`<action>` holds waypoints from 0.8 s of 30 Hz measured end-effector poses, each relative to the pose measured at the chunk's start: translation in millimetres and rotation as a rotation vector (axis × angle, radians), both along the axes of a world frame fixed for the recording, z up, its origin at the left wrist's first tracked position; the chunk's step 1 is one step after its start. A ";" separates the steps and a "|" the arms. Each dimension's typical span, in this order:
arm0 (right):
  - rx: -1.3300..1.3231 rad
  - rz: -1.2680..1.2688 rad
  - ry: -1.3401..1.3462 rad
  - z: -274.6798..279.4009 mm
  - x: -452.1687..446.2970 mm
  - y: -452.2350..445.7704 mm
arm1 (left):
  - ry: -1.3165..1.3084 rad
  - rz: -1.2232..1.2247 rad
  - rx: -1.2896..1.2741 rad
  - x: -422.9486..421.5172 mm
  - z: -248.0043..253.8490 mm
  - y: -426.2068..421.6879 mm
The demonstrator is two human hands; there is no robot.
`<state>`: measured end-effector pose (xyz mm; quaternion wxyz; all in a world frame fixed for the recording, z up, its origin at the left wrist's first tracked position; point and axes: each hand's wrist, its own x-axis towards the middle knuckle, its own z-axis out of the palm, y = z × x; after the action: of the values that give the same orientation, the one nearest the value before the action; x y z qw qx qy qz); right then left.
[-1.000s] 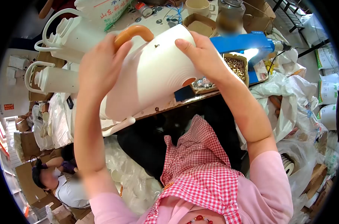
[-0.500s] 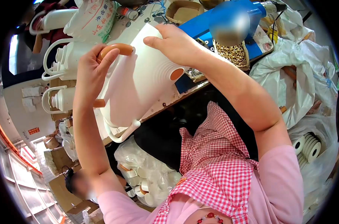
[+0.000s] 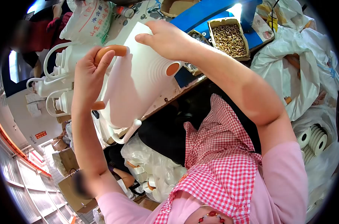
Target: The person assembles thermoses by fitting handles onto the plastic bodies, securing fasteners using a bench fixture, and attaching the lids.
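A large white plastic jug (image 3: 130, 86) lies tilted across the bench edge in front of me. It has a brown side handle (image 3: 115, 50), a brown round inset (image 3: 173, 69) amid ridged rings, and a white curved carrying loop (image 3: 126, 136) at its lower end. My left hand (image 3: 93, 69) is wrapped around the brown handle. At the jug's upper end, my right hand (image 3: 164, 39) holds the edge, thumb on the near side; its other fingers are partly hidden. Another brown piece (image 3: 98, 105) shows beside my left wrist.
Several similar white jugs (image 3: 61, 71) lie at left, below a printed white sack (image 3: 89, 22). A box of small brass-coloured screws (image 3: 231, 37) sits beside a blue machine (image 3: 203, 16). Plastic bags (image 3: 285, 71) stand at right. Another person's arm (image 3: 57, 11) shows at upper left.
My view has shifted slightly, so the jug and both hands sit a little farther left. Both hands keep their hold. The other person at upper left has come further into view.
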<state>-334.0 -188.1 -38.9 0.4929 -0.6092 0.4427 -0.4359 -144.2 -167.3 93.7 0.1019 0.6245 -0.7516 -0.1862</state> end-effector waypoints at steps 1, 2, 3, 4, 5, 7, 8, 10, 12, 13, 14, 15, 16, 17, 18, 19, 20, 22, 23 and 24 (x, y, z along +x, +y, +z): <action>-0.002 0.003 0.003 -0.6 0.4 -0.6 | -0.060 -0.015 -0.050 -1.7 -0.6 1.6; -0.002 0.007 -0.006 -2.3 1.8 -2.0 | -0.058 -0.011 -0.054 -2.3 -0.1 2.1; -0.001 0.008 -0.018 -2.2 2.5 -3.0 | -0.081 -0.017 -0.055 -3.0 0.6 1.4; 0.001 0.009 -0.021 -2.4 2.5 -3.4 | -0.106 -0.025 -0.051 -3.7 0.6 1.1; -0.003 -0.003 0.001 -1.9 2.3 -2.6 | -0.110 -0.024 -0.047 -4.7 0.3 2.3; -0.007 -0.011 0.022 -1.5 2.1 -1.4 | -0.150 -0.055 -0.068 -7.2 0.2 3.7; 0.010 0.009 0.018 -1.7 1.5 -1.8 | -0.152 -0.052 -0.074 -8.5 1.1 4.7; 0.020 0.026 0.010 2.6 -0.4 -2.7 | -0.294 -0.058 -0.129 -10.3 1.0 5.7; 0.084 0.024 -0.004 5.2 -1.4 2.1 | -0.288 -0.057 -0.139 -9.6 -1.4 5.1; 0.087 0.027 -0.009 4.3 -1.0 3.1 | -0.279 -0.053 -0.143 -8.9 -2.4 5.7; 0.057 0.001 0.008 3.6 -0.4 3.9 | -0.284 -0.048 -0.140 -10.2 -2.5 7.3; 0.024 -0.026 0.025 6.0 -0.9 5.4 | -0.291 -0.034 -0.148 -13.2 -2.4 8.8; 0.023 -0.023 0.023 9.3 -2.5 8.0 | -0.296 -0.020 -0.156 -15.3 -2.3 9.7; 0.100 -0.003 -0.011 14.2 -5.6 10.9 | -0.298 -0.020 -0.160 -15.5 -2.9 9.5; 0.176 0.018 -0.045 19.2 -8.5 13.2 | -0.304 -0.025 -0.170 -14.9 -4.0 9.6; 0.174 0.019 -0.049 21.2 -9.9 14.2 | -0.312 -0.031 -0.179 -14.5 -4.3 10.3; 0.171 0.023 -0.042 22.4 -11.1 15.1 | -0.314 -0.032 -0.180 -15.9 -3.5 10.9; 0.171 0.032 -0.035 22.7 -11.6 17.2 | -0.341 0.001 -0.183 -19.6 -2.6 12.6; 0.180 0.019 -0.039 22.8 -10.8 17.7 | -0.340 0.005 -0.182 -20.8 -3.5 13.0; 0.188 0.008 -0.043 22.9 -9.8 17.7 | -0.351 0.012 -0.187 -21.5 -4.4 13.8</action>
<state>-343.8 -170.5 -16.0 0.5591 -0.5525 0.4683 -0.4035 -165.7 -153.5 89.3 0.0281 0.6399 -0.7680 -0.0031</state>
